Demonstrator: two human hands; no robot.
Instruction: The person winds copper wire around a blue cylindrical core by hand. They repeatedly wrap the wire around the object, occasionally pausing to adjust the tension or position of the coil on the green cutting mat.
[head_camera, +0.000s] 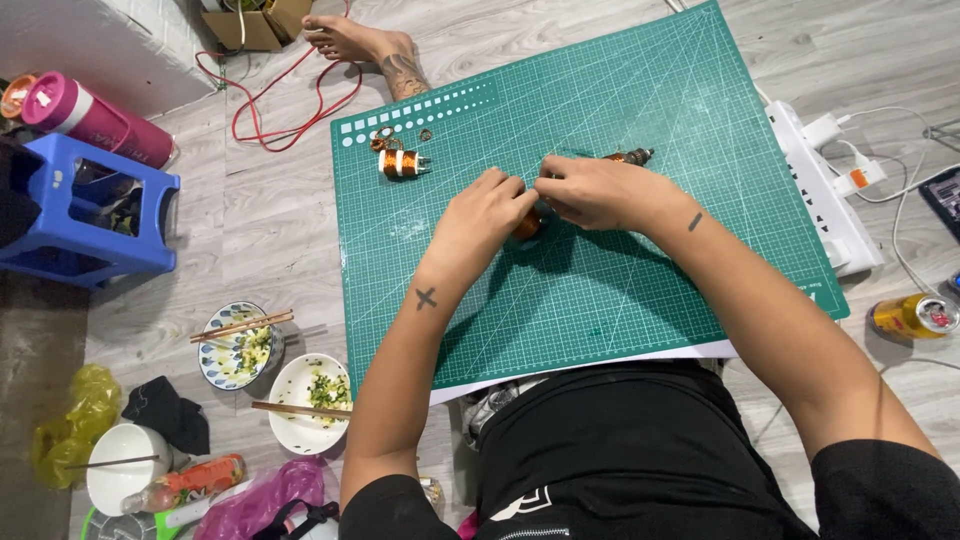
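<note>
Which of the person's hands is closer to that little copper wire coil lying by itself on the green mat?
Left. The left hand sits just right of and below the copper coil, not touching it. The right hand is farther right, beyond the left.

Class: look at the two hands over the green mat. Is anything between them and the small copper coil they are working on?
Nothing visible: left hand and right hand both already touch the coil.

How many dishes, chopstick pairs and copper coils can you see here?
Bowls: 3 (patterned bowl, white bowl, second white bowl)
Chopstick pairs: 2 (on patterned bowl, on white bowl)
Copper coils: 3 (loose, between both hands, behind right hand)
Total: 8
</note>
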